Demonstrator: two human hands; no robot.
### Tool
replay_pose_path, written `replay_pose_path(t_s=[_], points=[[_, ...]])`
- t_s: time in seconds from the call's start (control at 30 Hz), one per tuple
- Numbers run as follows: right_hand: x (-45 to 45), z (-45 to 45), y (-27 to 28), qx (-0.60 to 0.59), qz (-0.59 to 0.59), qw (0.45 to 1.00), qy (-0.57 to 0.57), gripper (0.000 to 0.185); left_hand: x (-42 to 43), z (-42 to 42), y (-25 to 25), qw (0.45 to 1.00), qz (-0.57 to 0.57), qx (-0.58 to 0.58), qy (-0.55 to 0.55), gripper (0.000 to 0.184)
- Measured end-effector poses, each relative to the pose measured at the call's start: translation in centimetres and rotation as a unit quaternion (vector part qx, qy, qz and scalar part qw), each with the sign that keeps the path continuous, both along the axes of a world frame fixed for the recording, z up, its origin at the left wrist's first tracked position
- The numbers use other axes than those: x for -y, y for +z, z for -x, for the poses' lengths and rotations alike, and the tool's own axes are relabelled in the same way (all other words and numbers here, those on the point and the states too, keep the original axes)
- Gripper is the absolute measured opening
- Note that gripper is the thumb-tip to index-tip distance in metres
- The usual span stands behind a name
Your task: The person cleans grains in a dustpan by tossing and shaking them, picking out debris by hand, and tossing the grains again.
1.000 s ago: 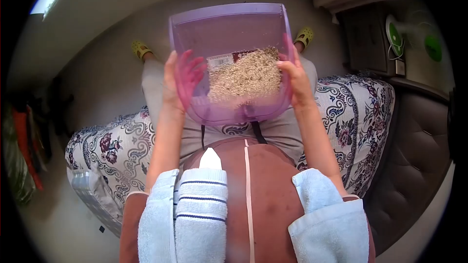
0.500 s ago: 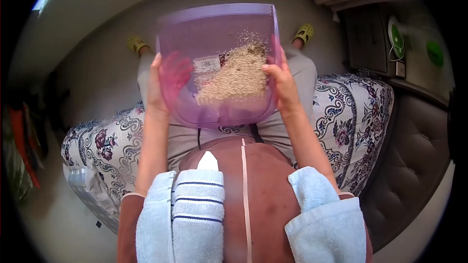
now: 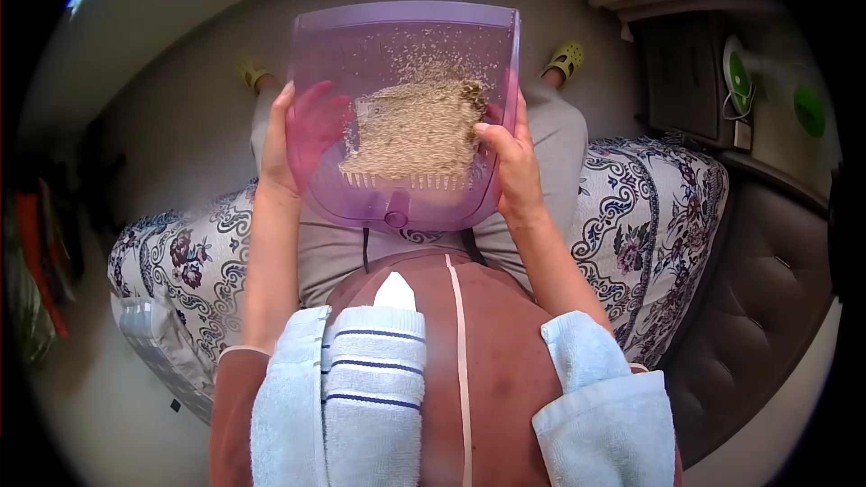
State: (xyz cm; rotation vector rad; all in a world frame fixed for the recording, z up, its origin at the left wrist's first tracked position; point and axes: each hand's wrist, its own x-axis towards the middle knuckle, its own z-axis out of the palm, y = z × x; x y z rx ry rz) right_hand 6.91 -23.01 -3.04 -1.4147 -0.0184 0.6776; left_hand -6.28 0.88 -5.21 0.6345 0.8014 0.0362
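A see-through purple plastic tray [image 3: 325, 45] is held up over my lap, its straight rim at the far side and its rounded end toward me. Small beige grains [image 3: 410, 131] lie in a broad heap inside, with loose ones scattered above it and a darker patch at its upper right. My left hand [image 3: 281, 158] grips the left wall, thumb at the edge, fingers showing pink through the plastic. On the opposite wall my right hand [image 3: 517, 167] is closed, its thumb over the inside near the grains. A printed label [image 3: 365, 110] is mostly covered by grain.
Patterned fabric [image 3: 622, 216] covers the seat on both sides of my legs. Yellow clogs [image 3: 565, 58] are on my feet on the floor. A dark padded headboard [image 3: 753, 307] stands at right, near a dark cabinet [image 3: 681, 72]. Light blue towels [image 3: 374, 397] hang over my shoulders.
The grains have shifted left and spread wider, covering more of the label, with more loose ones toward the far rim. The tray has moved slightly away from me; both hands keep their hold.
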Motion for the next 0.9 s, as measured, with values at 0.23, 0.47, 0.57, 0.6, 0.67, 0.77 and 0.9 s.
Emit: replay_pose_path(t_s=[0.23,0.47,0.57,0.6,0.67,0.77,0.9], points=[[5.7,-6.8,-1.4,-0.116,-0.062,0.989,0.066,0.079,10.8,-3.7,1.7,0.983,-0.151,0.035,0.100,0.060],[0.0,-1.2,1.1,-0.006,0.028,0.999,0.036,0.076,-0.2,0.7,-0.9,0.997,0.022,0.061,0.033,0.063],[2.7,-6.1,0.5,-0.126,-0.007,0.989,0.078,0.078,5.3,-2.8,1.4,0.994,-0.008,0.073,0.086,0.056],[4.1,-7.9,0.1,-0.164,-0.023,0.982,0.095,0.079,7.5,-3.8,2.0,0.991,-0.022,0.080,0.108,0.053],[5.3,-8.8,-0.3,-0.163,-0.045,0.980,0.104,0.079,10.5,-4.2,2.9,0.986,-0.106,0.059,0.115,0.064],[3.5,-5.6,-1.3,-0.051,-0.039,0.996,0.065,0.078,5.7,-1.6,1.6,0.995,-0.061,0.014,0.078,0.063],[-1.1,0.4,-0.3,0.022,-0.037,0.999,0.008,0.076,-0.4,0.8,0.6,1.000,-0.004,0.023,0.014,0.061]])
